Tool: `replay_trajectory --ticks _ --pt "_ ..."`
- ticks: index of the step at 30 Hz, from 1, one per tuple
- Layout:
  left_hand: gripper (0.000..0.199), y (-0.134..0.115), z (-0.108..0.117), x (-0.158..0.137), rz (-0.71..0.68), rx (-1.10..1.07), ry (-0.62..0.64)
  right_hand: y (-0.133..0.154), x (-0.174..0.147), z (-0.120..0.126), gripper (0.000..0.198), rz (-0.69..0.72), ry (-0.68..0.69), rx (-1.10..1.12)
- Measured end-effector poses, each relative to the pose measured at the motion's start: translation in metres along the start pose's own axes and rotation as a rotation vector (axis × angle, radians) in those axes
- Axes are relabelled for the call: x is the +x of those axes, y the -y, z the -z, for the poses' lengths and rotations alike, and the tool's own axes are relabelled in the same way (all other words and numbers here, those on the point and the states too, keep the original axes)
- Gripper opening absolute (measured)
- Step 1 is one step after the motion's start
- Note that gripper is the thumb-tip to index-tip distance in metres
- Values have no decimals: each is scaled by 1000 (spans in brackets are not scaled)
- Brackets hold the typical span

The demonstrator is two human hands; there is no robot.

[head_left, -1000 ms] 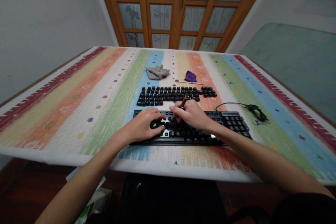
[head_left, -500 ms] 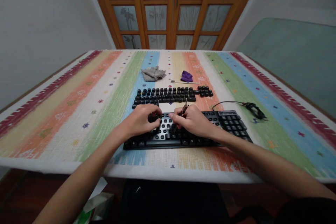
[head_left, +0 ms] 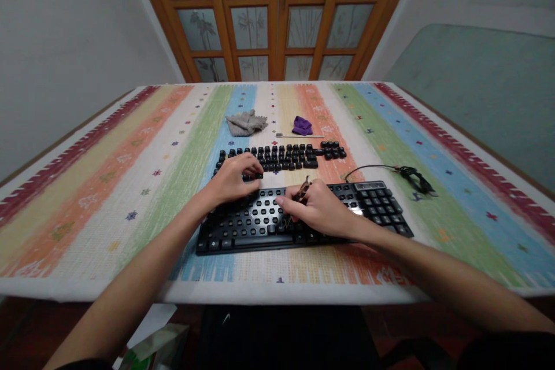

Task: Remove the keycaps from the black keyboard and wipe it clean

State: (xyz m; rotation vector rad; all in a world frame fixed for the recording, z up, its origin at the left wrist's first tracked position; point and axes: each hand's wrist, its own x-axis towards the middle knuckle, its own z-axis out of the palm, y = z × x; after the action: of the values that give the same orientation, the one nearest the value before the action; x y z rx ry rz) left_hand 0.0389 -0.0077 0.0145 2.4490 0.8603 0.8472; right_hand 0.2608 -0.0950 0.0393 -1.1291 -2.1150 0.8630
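A black keyboard lies in front of me; many of its keycaps are off, baring the key posts on its left and middle. My left hand is over its upper left edge, beside the loose keycaps. A small black keycap shows at its curled fingertips. My right hand rests over the middle of the keyboard, closed around a tool that looks like a wire keycap puller. The tool's thin wires point down at the keys; its lower end is partly hidden by the hand.
Rows of loose keycaps lie behind the keyboard. Farther back are a grey cloth, a purple cloth and a thin brush. A coiled cable lies right, on the striped tablecloth.
My left hand has moved from the key posts up and left toward the loose keycaps, with a keycap at its fingertips. My right hand stays over the keyboard with the tool.
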Motion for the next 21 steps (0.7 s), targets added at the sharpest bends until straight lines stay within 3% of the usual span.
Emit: replay_trajectory --ticks 3,8,21 --pt "9 4 -2 3 -23 88 5 -1 0 0 39 -4 7 6" --pt "23 11 -7 7 -64 225 51 -4 1 0 39 8 -3 -9" --pt "11 20 -13 7 -42 338 97 -1 3 -1 40 -14 24 -6"
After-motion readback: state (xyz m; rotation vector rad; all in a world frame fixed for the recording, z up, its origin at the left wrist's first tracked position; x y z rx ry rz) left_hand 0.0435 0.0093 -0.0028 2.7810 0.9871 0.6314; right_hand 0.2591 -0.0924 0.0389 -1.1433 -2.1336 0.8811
